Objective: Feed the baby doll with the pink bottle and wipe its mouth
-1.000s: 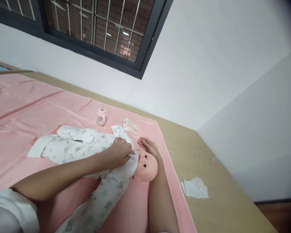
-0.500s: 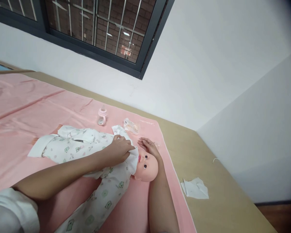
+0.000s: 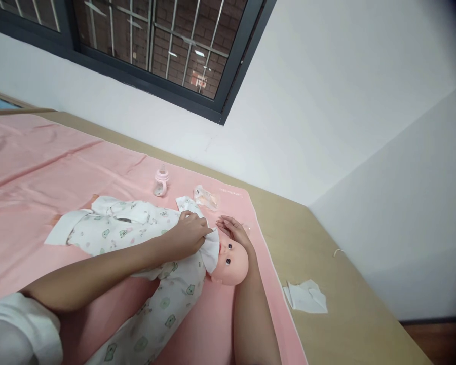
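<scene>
Bald doll (image 3: 233, 263) lies face up in bear-print white clothes (image 3: 110, 232), a white cloth (image 3: 212, 252) right at the doll's chin!

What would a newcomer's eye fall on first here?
Probably the bald doll lying on the pink sheet, low in the middle of the view. Next, the left hand pinching a white cloth at its chin, the right hand open beside its head. Beyond the doll stands a small bottle.

One doll (image 3: 137, 227); one bottle (image 3: 161, 177)
</scene>
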{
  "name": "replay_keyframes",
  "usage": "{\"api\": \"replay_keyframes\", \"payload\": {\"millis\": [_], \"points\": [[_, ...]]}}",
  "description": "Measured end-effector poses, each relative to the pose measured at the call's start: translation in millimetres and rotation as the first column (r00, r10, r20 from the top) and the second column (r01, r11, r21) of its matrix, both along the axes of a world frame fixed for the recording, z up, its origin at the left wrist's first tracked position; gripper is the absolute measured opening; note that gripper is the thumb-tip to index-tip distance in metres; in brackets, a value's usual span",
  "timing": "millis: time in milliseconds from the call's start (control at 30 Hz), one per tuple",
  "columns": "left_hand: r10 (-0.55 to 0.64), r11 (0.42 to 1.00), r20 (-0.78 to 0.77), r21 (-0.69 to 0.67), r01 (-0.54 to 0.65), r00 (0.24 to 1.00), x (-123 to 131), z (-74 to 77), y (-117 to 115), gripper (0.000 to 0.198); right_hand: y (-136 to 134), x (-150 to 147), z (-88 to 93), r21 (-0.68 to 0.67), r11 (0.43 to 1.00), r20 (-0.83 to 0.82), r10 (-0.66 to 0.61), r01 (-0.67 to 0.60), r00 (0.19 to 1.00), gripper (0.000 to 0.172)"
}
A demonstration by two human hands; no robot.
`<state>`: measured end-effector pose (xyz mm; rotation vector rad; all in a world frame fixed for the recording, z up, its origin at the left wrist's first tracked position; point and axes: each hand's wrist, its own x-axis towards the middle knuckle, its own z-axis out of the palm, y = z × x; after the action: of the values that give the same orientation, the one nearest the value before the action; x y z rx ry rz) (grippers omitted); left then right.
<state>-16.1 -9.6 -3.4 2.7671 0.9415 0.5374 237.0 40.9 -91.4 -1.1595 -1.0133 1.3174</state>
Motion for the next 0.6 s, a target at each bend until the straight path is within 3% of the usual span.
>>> {"api": "replay_keyframes", "payload": {"millis": [433,600], "points": [[0.014,1.000,0.003,-0.010,-0.014,1.000,1,-0.7,3,0.033,10,10,-12.7,-0.004,0.999,0.002,0.042,-0.042,0.999,0.035],[-0.002,0.999,0.084,-0.035,0.005,0.996,1,-1.0,5,0.039,14,15,-17.5,-0.017,0.998,0.005,0.056,-0.056,0.998,0.036]]}}
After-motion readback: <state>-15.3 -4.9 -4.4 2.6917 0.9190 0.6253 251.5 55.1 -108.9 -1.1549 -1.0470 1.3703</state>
